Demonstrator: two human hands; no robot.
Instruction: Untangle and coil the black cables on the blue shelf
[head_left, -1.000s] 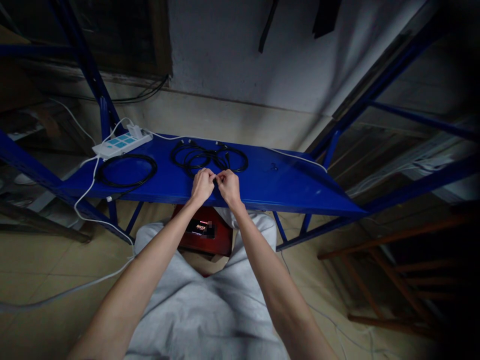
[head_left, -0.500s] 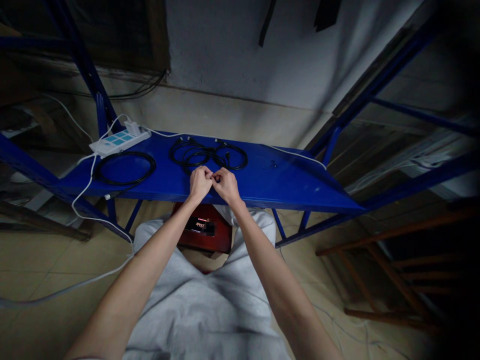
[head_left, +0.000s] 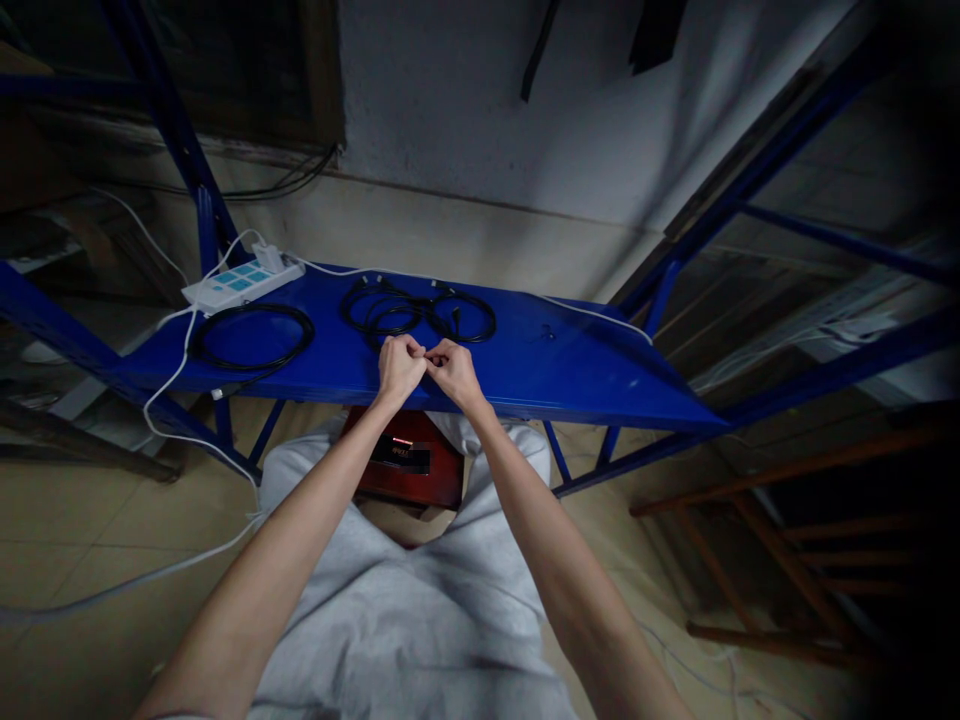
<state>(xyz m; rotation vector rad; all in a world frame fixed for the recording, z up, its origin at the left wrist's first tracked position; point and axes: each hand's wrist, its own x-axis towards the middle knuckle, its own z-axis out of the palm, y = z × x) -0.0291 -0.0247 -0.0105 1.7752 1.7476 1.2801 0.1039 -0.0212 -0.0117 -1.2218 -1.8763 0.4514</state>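
My left hand (head_left: pixel 401 369) and my right hand (head_left: pixel 452 371) meet over the front part of a blue shelf (head_left: pixel 540 380). Thumbs and fingers are pinched together on both, tips nearly touching; whatever they hold is too small and dark to make out. Just beyond them lie coiled black cables, one on the left (head_left: pixel 382 312) and one on the right (head_left: pixel 480 305), with their plugs towards the back. Another black cable (head_left: pixel 306 340) is looped at the left of the shelf, its pale plug hanging over the front edge. Small dark bits (head_left: pixel 548 332) lie to the right of my hands.
A white power strip (head_left: pixel 229 287) with a plug in it sits at the left end, its white cord (head_left: pixel 174 375) running down to the floor. Blue uprights (head_left: pixel 660 290) frame the shelf. Below is a red-brown stool (head_left: pixel 442 478) bearing a phone (head_left: pixel 405 455). Wooden furniture (head_left: pixel 720 560) stands right.
The view has shifted slightly. Both hands keep their pinch in nearly the same place, with the right fingers a little changed. The phone's screen has dimmed.
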